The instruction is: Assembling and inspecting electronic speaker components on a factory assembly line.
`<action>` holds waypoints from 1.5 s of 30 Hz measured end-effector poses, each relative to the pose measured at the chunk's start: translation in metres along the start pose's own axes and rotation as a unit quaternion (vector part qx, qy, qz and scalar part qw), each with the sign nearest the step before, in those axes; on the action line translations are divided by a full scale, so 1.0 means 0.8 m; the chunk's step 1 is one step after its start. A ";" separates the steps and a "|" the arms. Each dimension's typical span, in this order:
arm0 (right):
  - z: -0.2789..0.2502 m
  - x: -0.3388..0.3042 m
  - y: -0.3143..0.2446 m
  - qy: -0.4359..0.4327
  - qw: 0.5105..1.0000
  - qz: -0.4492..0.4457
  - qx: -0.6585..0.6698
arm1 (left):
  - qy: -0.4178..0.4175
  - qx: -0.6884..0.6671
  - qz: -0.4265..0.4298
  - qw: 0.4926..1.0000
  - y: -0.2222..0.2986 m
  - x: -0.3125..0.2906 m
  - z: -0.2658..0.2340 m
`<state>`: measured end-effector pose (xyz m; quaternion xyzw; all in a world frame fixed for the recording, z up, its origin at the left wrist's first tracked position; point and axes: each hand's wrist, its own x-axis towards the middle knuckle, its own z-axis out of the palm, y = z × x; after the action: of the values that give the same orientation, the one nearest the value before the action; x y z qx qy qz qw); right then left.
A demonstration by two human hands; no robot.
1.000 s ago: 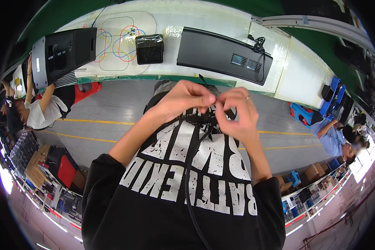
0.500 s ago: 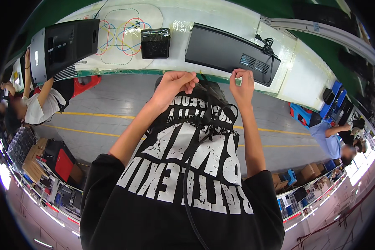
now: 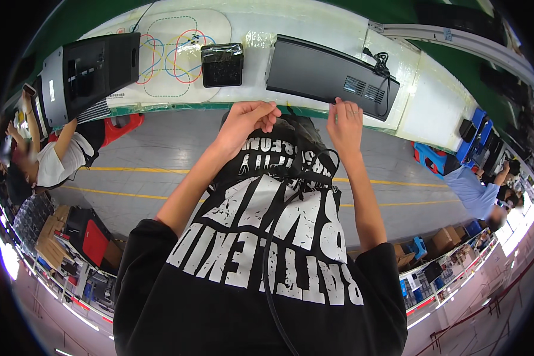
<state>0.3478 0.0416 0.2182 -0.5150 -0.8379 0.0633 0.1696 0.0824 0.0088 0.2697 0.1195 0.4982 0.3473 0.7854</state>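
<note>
Both hands are raised at the near edge of the workbench. My left hand [image 3: 250, 124] is closed, thumb and forefinger pressed together; I cannot make out anything in the pinch. Off to its right, my right hand [image 3: 345, 123] has its fingers bent and drawn together, just by the near edge of a long dark-grey casing [image 3: 314, 68]. Whatever these fingers may hold is too small to tell. The casing lies flat, with vent slots toward its right end. Across that end lies a coiled black power cord [image 3: 381, 66].
A black tray [image 3: 222, 82] with clear film stands on the white bench [image 3: 255, 29]. Left of it, a mat [image 3: 172, 89] with coloured loops carries small dark pieces. Another dark casing [image 3: 95, 74] stands farther left. People work at both sides; a red stool [image 3: 123, 126] is left.
My right hand has turned slightly, its fingers drawing together from a rounded pinch. My left hand stays almost in place. At the far left, a person's hand has risen.
</note>
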 end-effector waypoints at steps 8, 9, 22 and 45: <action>0.001 -0.013 0.014 0.024 0.999 -0.043 0.023 | 0.032 -0.023 0.022 0.999 0.008 -0.001 -0.018; 0.002 -0.015 0.014 0.032 0.998 -0.039 0.026 | 0.033 -0.023 0.022 0.999 0.009 0.000 -0.022; 0.009 -0.016 0.014 -0.003 0.993 -0.092 -0.080 | 0.063 -0.045 0.023 0.997 0.006 0.016 -0.036; -0.051 -0.031 0.071 0.229 0.858 0.372 0.271 | 0.065 0.131 0.163 0.976 -0.104 0.170 -0.123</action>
<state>0.4200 0.0434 0.2346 -0.7219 -0.4716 0.2262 0.4531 0.0684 0.0227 0.0836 0.2779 0.5633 0.4097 0.6615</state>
